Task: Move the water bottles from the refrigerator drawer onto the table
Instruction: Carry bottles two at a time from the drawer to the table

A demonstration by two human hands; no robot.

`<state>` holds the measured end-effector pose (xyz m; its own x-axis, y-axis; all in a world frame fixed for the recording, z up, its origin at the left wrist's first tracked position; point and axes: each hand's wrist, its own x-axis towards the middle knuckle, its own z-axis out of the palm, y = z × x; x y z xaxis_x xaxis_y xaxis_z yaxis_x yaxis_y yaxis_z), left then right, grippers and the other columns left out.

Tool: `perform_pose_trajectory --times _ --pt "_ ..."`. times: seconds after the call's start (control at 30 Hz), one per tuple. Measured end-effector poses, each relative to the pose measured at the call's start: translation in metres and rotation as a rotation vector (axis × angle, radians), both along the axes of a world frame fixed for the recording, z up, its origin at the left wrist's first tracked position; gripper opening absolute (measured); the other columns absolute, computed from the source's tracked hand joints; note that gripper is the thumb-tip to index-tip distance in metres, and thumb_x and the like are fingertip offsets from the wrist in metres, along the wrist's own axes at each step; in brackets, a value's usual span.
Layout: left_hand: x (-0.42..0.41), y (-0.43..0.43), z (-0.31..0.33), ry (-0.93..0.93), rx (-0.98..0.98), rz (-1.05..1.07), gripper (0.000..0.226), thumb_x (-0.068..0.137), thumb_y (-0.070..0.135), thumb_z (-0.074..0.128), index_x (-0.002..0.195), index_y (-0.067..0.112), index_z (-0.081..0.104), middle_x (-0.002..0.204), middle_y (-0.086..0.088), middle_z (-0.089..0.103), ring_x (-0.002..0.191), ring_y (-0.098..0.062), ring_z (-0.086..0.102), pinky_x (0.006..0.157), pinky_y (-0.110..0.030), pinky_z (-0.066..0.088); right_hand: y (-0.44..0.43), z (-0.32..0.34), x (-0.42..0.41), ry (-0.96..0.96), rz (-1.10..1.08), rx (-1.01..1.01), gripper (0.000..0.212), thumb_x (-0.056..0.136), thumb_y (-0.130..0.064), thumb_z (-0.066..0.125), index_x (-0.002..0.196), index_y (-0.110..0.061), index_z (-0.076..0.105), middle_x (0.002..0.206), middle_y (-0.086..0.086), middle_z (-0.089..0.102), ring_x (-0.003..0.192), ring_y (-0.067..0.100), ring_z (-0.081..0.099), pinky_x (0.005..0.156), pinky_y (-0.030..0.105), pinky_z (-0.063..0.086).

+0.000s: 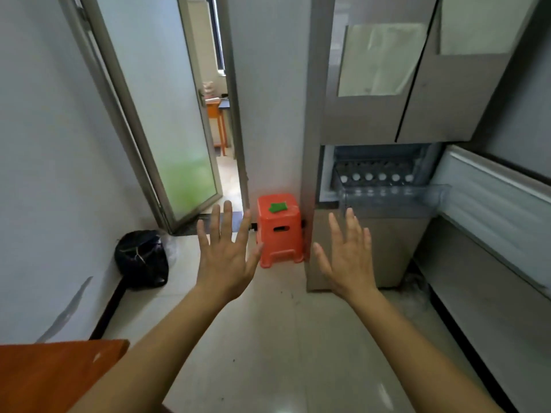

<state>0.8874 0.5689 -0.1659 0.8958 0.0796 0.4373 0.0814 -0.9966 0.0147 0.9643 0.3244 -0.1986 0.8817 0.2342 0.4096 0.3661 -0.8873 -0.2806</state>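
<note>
The orange counter (53, 374) lies nearest, below the left hand (226, 257). Both hands are spread flat and hold nothing. Beyond the right hand (348, 263), the water bottles (375, 176) stand in a row inside the pulled-out refrigerator drawer (387, 196).

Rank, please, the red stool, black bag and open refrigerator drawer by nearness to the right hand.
From the right hand:
1. refrigerator drawer, just above its fingertips.
2. red stool, to its left.
3. black bag, far left by the wall.
</note>
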Motion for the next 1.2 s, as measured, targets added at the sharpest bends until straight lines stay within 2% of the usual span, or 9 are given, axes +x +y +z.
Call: perform_pose_trajectory --times 0.1,0.27,0.37,0.5,0.67,0.93,1.07,1.2 --pt "0.077 -0.030 -0.010 0.019 -0.047 -0.071 0.071 0.097 0.061 0.021 0.157 0.024 0.018 0.165 -0.016 0.004 0.152 -0.036 0.000 0.118 -0.064 0.011 -0.032 -0.011 0.055 -0.011 -0.062 -0.058 0.072 0.096 -0.055 0.036 0.156 -0.015 0.027 0.163 0.021 0.010 0.150 0.036 0.016 0.120 0.055 0.014" --pt "0.202 -0.089 -0.024 0.166 -0.078 -0.127 0.076 0.092 0.067 0.001 0.158 0.028 -0.002 0.165 -0.010 -0.015 0.150 -0.031 -0.020 0.120 -0.058 -0.003 -0.096 -0.013 0.139 0.071 -0.190 -0.136 0.073 0.099 -0.055 0.037 0.159 -0.019 0.014 0.165 0.018 -0.001 0.153 0.033 0.007 0.123 0.052 0.012" --pt "0.269 -0.131 -0.030 0.263 -0.038 -0.198 0.075 0.092 0.065 -0.004 0.156 0.027 -0.012 0.164 -0.012 -0.019 0.149 -0.032 -0.022 0.120 -0.058 -0.002 -0.144 -0.014 0.179 0.093 -0.254 -0.166 0.074 0.099 -0.055 0.036 0.159 -0.019 0.013 0.165 0.019 -0.001 0.152 0.034 0.011 0.122 0.052 0.016" --pt "0.338 -0.186 -0.035 0.347 0.005 -0.306 0.073 0.097 0.064 0.006 0.158 0.026 -0.008 0.164 -0.012 -0.019 0.150 -0.031 -0.021 0.120 -0.060 -0.001 -0.205 -0.019 0.224 0.119 -0.361 -0.143 0.074 0.100 -0.054 0.039 0.159 -0.018 0.013 0.165 0.021 0.001 0.150 0.036 0.016 0.121 0.052 0.019" --pt "0.416 -0.245 -0.049 0.392 0.027 -0.346 0.072 0.099 0.063 0.010 0.157 0.028 -0.011 0.164 -0.010 -0.018 0.150 -0.029 -0.020 0.121 -0.057 -0.003 -0.270 -0.035 0.295 0.155 -0.416 -0.104 0.074 0.100 -0.056 0.035 0.159 -0.020 0.009 0.164 0.020 0.001 0.150 0.036 0.016 0.121 0.049 0.013" --pt "0.516 -0.309 -0.083 0.475 -0.036 -0.196 0.070 0.099 0.063 0.013 0.158 0.029 -0.005 0.166 -0.010 -0.012 0.152 -0.029 -0.013 0.122 -0.056 -0.002 -0.338 -0.065 0.435 0.307 -0.274 -0.123 0.073 0.101 -0.057 0.029 0.158 -0.017 0.013 0.162 0.023 0.015 0.149 0.037 0.019 0.121 0.052 0.018" --pt "0.552 -0.325 -0.093 0.505 -0.084 -0.138 0.071 0.099 0.063 0.013 0.159 0.027 -0.003 0.166 -0.009 -0.009 0.153 -0.028 -0.010 0.122 -0.056 0.001 -0.348 -0.068 0.496 0.372 -0.158 -0.183 0.068 0.102 -0.055 0.029 0.158 -0.018 0.016 0.162 0.019 0.019 0.149 0.034 0.020 0.121 0.051 0.017" --pt "0.584 -0.333 -0.106 0.550 -0.107 -0.116 0.071 0.100 0.062 0.017 0.159 0.026 0.002 0.166 -0.009 -0.001 0.153 -0.028 -0.001 0.121 -0.055 0.006 -0.343 -0.074 0.544 0.411 -0.073 -0.223 0.067 0.102 -0.054 0.030 0.157 -0.017 0.019 0.159 0.019 0.027 0.145 0.036 0.027 0.118 0.048 0.022"
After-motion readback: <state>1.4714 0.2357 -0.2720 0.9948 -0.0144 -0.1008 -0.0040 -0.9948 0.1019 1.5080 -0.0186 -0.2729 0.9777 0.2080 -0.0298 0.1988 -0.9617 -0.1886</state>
